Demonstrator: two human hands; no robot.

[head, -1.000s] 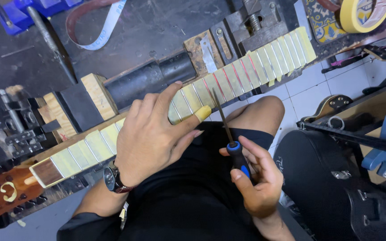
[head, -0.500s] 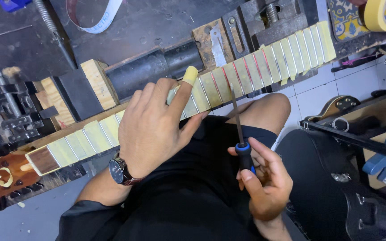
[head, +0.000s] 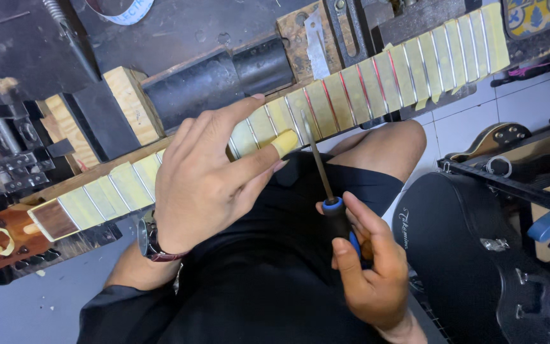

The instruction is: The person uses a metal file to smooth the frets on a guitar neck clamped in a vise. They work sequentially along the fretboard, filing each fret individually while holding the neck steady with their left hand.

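1. A dark, cluttered workbench [head: 179,28] fills the top of the view, with wooden blocks and metal clamps along its near edge; a tiled floor and a black guitar case [head: 479,267] lie at the lower right.
2. A guitar neck [head: 364,86] runs slantwise along the bench's near edge, its fretboard masked with yellowish tape strips between the frets.
3. The left hand [head: 205,181] rests over the neck's middle, fingers spread and loose, gripping nothing. Its tape-wrapped thumb tip has dropped from above the fretboard half a second ago to the neck's near edge.
4. The right hand [head: 367,267] is closed round the blue-and-black handle of a slim file [head: 318,159], whose tip has risen to touch the fretboard beside that thumb, so work on a fret looks set to resume.
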